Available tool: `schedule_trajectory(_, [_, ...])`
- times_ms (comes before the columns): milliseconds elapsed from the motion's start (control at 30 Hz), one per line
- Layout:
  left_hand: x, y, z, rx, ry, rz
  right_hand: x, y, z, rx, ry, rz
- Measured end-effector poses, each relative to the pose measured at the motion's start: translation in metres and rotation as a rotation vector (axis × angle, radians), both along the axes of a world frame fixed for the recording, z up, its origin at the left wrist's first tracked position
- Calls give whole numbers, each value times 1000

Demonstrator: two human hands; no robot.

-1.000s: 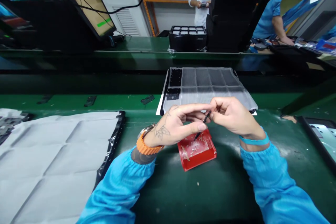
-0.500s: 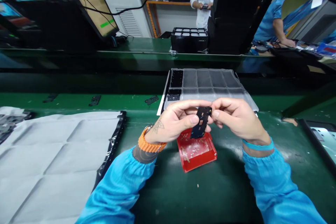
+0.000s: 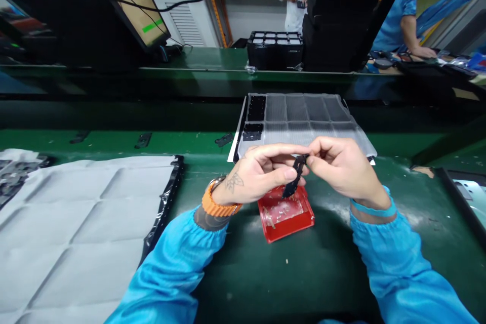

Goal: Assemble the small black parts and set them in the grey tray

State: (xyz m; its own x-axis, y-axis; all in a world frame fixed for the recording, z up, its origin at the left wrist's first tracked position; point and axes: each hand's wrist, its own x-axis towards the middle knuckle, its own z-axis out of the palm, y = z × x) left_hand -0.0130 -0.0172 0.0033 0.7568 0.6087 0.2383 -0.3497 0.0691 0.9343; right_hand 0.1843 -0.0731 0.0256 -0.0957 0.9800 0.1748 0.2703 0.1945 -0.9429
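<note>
A thin black plastic part (image 3: pixel 295 178) is tilted almost edge-on above a red bin (image 3: pixel 288 228). My left hand (image 3: pixel 261 172) grips it between thumb and fingers, the index finger stretched along its top. At the part's upper end, the thumb and index finger of my right hand (image 3: pixel 337 167) are pinched together. Whether a smaller piece sits between those fingertips is hidden. Small pale bits lie in the red bin below.
Behind my hands is a translucent compartment tray (image 3: pixel 304 111) with black parts in its left column. A white-covered tray (image 3: pixel 87 228) lies left. Loose black parts (image 3: pixel 143 140) rest along the bench's back. Beyond stand a monitor (image 3: pixel 134 7), a black crate (image 3: pixel 275 53) and two people.
The black part has turned from showing its broad face to nearly edge-on. Both hands stay almost in place. The view has shifted slightly.
</note>
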Motion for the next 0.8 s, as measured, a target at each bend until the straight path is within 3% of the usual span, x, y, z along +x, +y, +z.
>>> schedule_trajectory(200, [1,4,-5,-31,-22,26,-7,1,-5,124,-56,-105])
schedule_trajectory(367, [-1,12,-13,-70,-103,25,-1,-2,-3,71,-20,-14])
schedule_trajectory(467, [3,12,-18,40,-120,81,6,-6,1,-11,-168,34])
schedule_trajectory(633, [21,7,-33,340,-79,285,22,-2,-3,-99,-406,159])
schedule_trajectory(800, [33,7,-44,367,-149,358,30,10,-13,-69,-430,117])
